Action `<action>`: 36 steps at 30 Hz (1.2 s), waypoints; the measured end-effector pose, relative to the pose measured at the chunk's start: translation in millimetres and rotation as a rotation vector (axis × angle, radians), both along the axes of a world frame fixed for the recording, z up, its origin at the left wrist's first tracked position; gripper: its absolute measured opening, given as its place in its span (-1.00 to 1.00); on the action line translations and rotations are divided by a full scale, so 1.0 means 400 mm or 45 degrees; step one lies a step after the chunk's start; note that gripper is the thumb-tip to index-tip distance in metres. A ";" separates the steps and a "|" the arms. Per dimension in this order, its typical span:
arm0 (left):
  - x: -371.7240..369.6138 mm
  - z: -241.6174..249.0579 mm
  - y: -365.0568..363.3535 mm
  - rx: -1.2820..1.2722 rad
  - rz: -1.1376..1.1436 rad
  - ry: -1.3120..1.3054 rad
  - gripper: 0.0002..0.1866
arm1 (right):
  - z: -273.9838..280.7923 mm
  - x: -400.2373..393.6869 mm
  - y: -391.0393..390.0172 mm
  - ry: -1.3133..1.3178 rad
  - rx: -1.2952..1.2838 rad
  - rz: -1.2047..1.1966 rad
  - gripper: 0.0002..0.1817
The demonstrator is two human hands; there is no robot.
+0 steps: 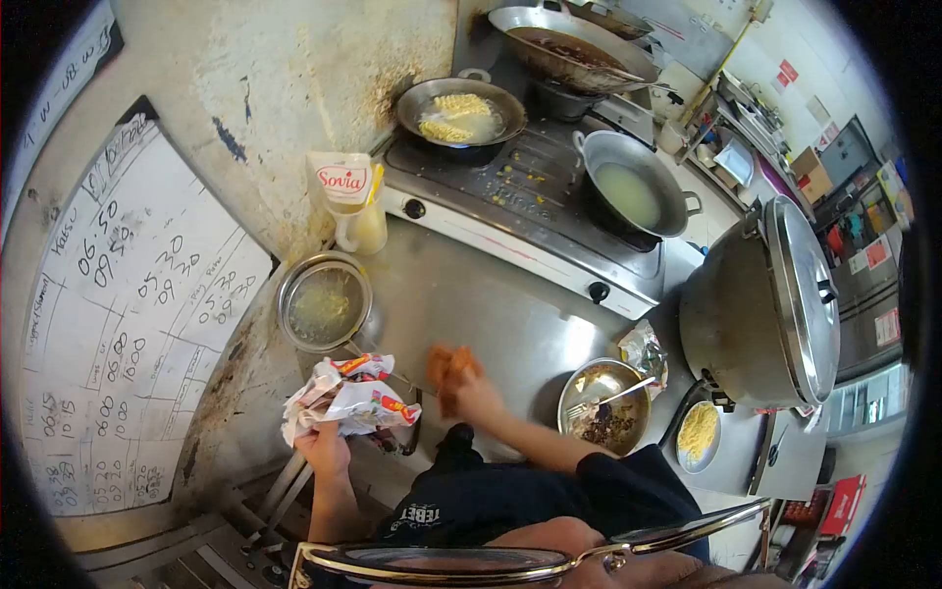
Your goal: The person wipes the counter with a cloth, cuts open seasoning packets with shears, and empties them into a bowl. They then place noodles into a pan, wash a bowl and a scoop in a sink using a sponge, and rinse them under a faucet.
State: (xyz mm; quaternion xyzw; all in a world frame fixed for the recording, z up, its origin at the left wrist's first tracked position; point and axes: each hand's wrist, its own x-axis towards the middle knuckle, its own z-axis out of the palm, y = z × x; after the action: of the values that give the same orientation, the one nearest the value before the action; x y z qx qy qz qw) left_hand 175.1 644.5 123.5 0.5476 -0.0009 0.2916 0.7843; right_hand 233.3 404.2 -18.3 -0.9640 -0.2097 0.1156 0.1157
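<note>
- Left hand (324,450), left near side: fingers closed on the lower edge of a bunch of crumpled printed wrappers (365,404); the plastic hides some fingertips.
- Right hand (477,395), to its right over the steel surface (481,309): fingers gathered on a bunched orange-brown cloth (449,369). Blurred here; how far the fingers wrap round it is hard to tell.
- Wrappers, judged: very light, thin, springy, perhaps slick if greasy. Nothing fragile, but loose layers could slip out; best held gathered at the middle, pinched through all layers.
- Cloth, judged: soft, limp, light, a little heavier if damp. No fixed grip point; a bunched handful or a flat palm both suit.
- Wrappers lie above and beyond the left fingers, spreading to both sides, the right end reaching toward the cloth but apart from it.
- Cloth sits at the far left of the right hand, mostly ahead of the knuckles, low at the surface.
- Round about: wire sieve (324,302) just beyond the wrappers; metal bowl (567,417) with a fork (610,395) right of the right hand; gas stove (535,258) on the far side.
</note>
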 end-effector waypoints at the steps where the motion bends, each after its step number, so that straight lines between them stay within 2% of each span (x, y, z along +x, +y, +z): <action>1: 0.019 0.004 -0.022 0.026 -0.047 -0.004 -0.58 | 0.051 -0.033 0.004 0.193 -0.038 0.107 -0.73; 2: 0.036 0.042 -0.062 -0.110 -0.080 0.034 -0.64 | 0.104 -0.054 -0.007 0.363 0.186 0.123 -0.74; 3: 0.055 0.054 -0.081 -0.110 -0.118 0.016 -0.64 | 0.141 -0.061 -0.025 0.528 0.417 0.127 -0.76; 4: 0.078 0.063 -0.104 -0.053 -0.145 -0.037 -0.64 | 0.156 -0.053 -0.055 0.497 0.429 0.074 -0.76; 5: 0.107 0.067 -0.131 0.003 -0.196 -0.091 -0.64 | 0.170 -0.047 -0.094 0.451 0.575 -0.031 -0.81; 6: 0.127 0.048 -0.154 -0.092 -0.186 -0.059 -0.63 | 0.185 -0.050 -0.143 0.390 0.723 -0.154 -0.85; 8: 0.167 0.043 -0.207 -0.098 -0.307 -0.105 -0.61 | 0.302 -0.056 -0.275 0.210 0.938 -0.370 -0.90; 10: 0.181 0.016 -0.245 -0.117 -0.352 -0.027 -0.59 | 0.485 -0.152 -0.416 0.178 1.015 -0.670 -0.83; 11: 0.201 -0.043 -0.250 -0.097 -0.409 -0.022 -0.57 | 0.479 -0.209 -0.513 -0.030 1.076 -0.687 -0.77; 12: 0.212 -0.094 -0.229 -0.076 -0.443 -0.028 -0.56 | 0.532 -0.299 -0.584 -0.177 1.052 -0.776 -0.78; 13: 0.230 -0.145 -0.197 -0.077 -0.517 -0.029 -0.56 | 0.613 -0.399 -0.649 -0.242 0.888 -0.932 -0.81; 15: 0.243 -0.222 -0.159 -0.015 -0.389 0.378 -0.55 | 0.647 -0.604 -0.807 -0.332 0.802 -1.337 -0.91; 16: 0.175 -0.032 -0.358 -0.047 -0.379 0.221 -0.61 | 0.661 -0.649 -0.927 -0.336 0.617 -1.610 -0.85; 19: 0.102 -0.016 -0.417 0.040 -0.412 0.354 -0.63 | 0.669 -0.790 -1.173 -0.210 0.159 -2.007 -0.77; 20: 0.058 0.051 -0.485 -0.067 -0.412 0.245 -0.68 | 0.642 -0.827 -1.269 -0.187 0.095 -2.067 -0.71; 21: 0.029 0.098 -0.535 0.019 -0.436 0.115 -0.70 | 0.598 -0.858 -1.369 -0.167 0.041 -2.105 -0.64; 22: -0.005 0.133 -0.557 0.116 -0.431 -0.004 -0.72 | 0.549 -0.920 -1.463 -0.303 0.136 -1.998 -0.58; 23: -0.062 0.114 -0.506 0.164 -0.252 0.218 -0.73 | 0.500 -0.861 -1.548 -0.373 0.274 -1.729 -0.51; 24: -0.088 0.076 -0.492 0.090 -0.143 0.064 -0.68 | 0.452 -0.866 -1.595 -0.583 -0.324 -1.427 -0.42; 25: -0.125 0.144 -0.512 0.051 -0.198 0.018 -0.65 | 0.452 -0.817 -1.593 -0.440 -0.448 -1.530 -0.47; 26: -0.146 0.156 -0.494 0.046 -0.058 -0.032 -0.63 | 0.516 -0.741 -1.522 -0.416 0.142 -1.396 -0.52; 27: -0.172 0.159 -0.458 0.050 0.080 -0.084 -0.61 | 0.383 -0.716 -1.597 -0.473 0.748 -1.289 -0.63; 28: -0.197 0.181 -0.425 0.064 0.272 -0.098 -0.63 | 0.443 -0.619 -1.457 -0.321 0.773 -1.243 -0.67; 29: -0.233 0.197 -0.391 0.077 0.441 -0.121 -0.65 | 0.524 -0.525 -1.277 -0.122 0.937 -1.054 -0.69; 30: -0.270 0.212 -0.361 0.121 0.541 -0.114 -0.65 | 0.503 -0.444 -1.166 0.054 1.236 -0.856 -0.68; 31: -0.304 0.234 -0.333 0.105 0.666 -0.170 -0.66 | 0.511 -0.361 -1.031 0.259 1.295 -0.641 -0.69; 32: -0.327 0.251 -0.304 0.081 0.750 -0.238 -0.67 | 0.485 -0.295 -0.903 0.286 1.305 -0.388 -0.66; 35: -0.406 0.252 -0.229 0.065 0.888 -0.232 -0.73 | 0.456 -0.132 -0.540 0.746 1.325 0.107 -0.58; 36: -0.415 0.240 -0.208 0.097 0.952 -0.198 -0.78 | 0.414 -0.084 -0.424 0.871 1.341 0.089 -0.53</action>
State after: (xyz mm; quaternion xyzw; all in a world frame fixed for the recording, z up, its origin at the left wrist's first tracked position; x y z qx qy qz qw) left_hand 8.9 561.3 219.5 0.5152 0.1286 0.5980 0.6004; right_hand 199.6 234.5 147.4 -0.6786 -0.2211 0.3024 0.6317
